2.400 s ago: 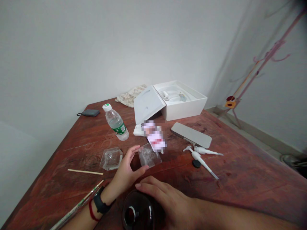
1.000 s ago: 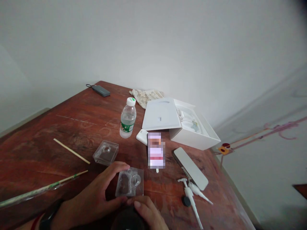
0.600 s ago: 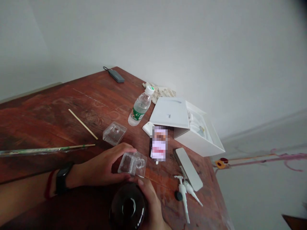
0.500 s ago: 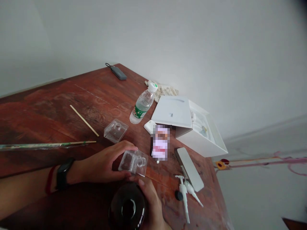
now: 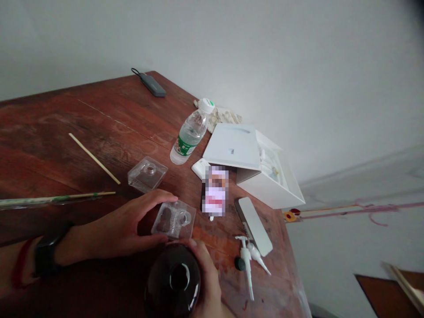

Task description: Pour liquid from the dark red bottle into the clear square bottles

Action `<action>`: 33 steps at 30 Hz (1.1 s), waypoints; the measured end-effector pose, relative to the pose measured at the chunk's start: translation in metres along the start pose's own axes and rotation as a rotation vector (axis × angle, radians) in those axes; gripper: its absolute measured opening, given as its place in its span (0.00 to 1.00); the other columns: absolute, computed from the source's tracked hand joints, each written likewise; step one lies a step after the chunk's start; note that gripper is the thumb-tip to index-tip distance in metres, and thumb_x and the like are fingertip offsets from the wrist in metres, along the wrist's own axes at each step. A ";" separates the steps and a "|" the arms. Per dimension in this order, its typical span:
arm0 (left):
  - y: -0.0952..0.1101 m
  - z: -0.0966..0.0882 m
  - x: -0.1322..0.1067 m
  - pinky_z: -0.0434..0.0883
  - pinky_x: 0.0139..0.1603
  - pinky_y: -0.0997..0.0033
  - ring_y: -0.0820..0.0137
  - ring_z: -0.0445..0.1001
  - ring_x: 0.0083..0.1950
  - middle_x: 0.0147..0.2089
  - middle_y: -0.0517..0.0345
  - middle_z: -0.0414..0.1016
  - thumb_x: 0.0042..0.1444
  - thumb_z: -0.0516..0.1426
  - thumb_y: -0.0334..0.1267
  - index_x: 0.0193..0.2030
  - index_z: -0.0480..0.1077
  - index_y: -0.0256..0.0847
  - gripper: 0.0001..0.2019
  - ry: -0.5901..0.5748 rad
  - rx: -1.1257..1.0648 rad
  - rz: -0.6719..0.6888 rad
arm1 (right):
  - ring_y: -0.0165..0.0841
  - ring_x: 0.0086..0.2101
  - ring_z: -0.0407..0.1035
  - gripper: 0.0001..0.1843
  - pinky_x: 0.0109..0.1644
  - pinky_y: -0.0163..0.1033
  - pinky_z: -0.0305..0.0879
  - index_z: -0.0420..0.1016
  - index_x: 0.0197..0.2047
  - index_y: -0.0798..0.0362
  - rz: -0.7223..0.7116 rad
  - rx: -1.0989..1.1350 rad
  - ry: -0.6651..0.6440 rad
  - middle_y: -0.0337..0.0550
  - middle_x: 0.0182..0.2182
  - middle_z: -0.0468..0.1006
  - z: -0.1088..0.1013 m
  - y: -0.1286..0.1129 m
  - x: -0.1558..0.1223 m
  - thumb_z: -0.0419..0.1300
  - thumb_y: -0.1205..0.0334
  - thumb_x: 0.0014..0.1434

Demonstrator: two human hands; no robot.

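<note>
A mosaic blur covered the flat dark-edged item (image 5: 215, 191) in the middle of the scene, so I could not read what it showed. The near edge of the view cut off my right hand (image 5: 207, 282) and the dark glass bottle (image 5: 172, 280) in it. The white parts (image 5: 272, 161) inside the white box (image 5: 268, 192) were too small to tell, and its lifted lid (image 5: 230, 145) hid some of them.

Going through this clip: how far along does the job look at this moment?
Done: the white box stands open. In hand: the right hand holds a dark glass bottle, and the left hand holds a clear plastic insert. Left: two white pumps and a black cap lie unfitted.
</note>
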State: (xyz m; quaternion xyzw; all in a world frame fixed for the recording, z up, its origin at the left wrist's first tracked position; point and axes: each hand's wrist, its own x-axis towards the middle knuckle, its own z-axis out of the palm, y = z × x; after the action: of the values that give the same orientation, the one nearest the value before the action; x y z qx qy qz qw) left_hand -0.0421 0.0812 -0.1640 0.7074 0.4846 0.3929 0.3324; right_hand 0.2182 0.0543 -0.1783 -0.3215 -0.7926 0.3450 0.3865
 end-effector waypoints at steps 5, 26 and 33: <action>-0.008 0.007 -0.004 0.77 0.70 0.54 0.50 0.81 0.66 0.69 0.57 0.79 0.61 0.71 0.48 0.71 0.70 0.55 0.33 0.055 -0.029 -0.021 | 0.51 0.49 0.85 0.62 0.52 0.50 0.86 0.53 0.79 0.36 0.040 -0.053 0.115 0.48 0.55 0.83 0.014 0.001 -0.009 0.83 0.44 0.51; -0.013 0.001 -0.001 0.71 0.76 0.47 0.48 0.76 0.73 0.74 0.49 0.75 0.65 0.67 0.52 0.75 0.65 0.51 0.34 -0.003 0.059 -0.039 | 0.55 0.53 0.84 0.79 0.55 0.52 0.85 0.44 0.79 0.38 -0.078 0.077 0.023 0.53 0.59 0.81 0.000 0.014 -0.008 0.89 0.46 0.36; -0.011 -0.004 -0.003 0.72 0.75 0.45 0.46 0.72 0.76 0.78 0.44 0.68 0.67 0.66 0.52 0.80 0.57 0.49 0.40 -0.109 0.108 -0.026 | 0.53 0.52 0.82 0.61 0.50 0.51 0.84 0.52 0.70 0.42 0.055 0.245 0.100 0.54 0.56 0.79 0.009 0.016 -0.001 0.79 0.29 0.45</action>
State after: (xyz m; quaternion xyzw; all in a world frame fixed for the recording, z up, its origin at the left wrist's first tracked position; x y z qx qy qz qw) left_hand -0.0510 0.0825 -0.1716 0.7383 0.4953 0.3228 0.3245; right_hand 0.2147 0.0602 -0.1959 -0.3103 -0.7151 0.4333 0.4522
